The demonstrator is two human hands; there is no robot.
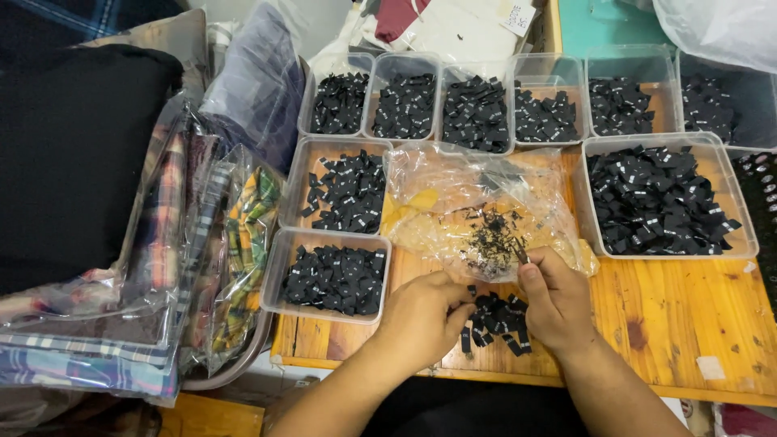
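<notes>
- Black small labels [495, 317] lie in a loose pile on the wooden table [672, 316], between the two hands and touching both.
- Left hand [422, 317] has its fingers curled together, and the fingertips pinch one black label at the left edge of the pile.
- Right hand [555, 298] is closed around a small dark tool [520, 251], maybe snips; its tip comes out above the thumb, and I cannot tell its exact kind.
- Just above the hands lies a clear plastic bag [453, 202], crumpled, with thin black scraps [490, 241] inside and something yellow at its left side.
- Left of the left hand stands a clear tray [279, 283] full of black labels, near the table edge.
- Behind this tray is a second tray [298, 174] of the same kind, also with black labels.
- Right of the bag is a big tray [732, 198], wider than the others, with a thick heap of labels.
- Along the far side of the table stands a row of trays [518, 69], side by side, each holding black labels.
- At the far left, well apart from the hands, is a stack of checked fabrics in clear bags [162, 267], with a black cloth [73, 154] above it.
- In the right upper corner a clear plastic sheet [720, 28] hangs over the last trays.
</notes>
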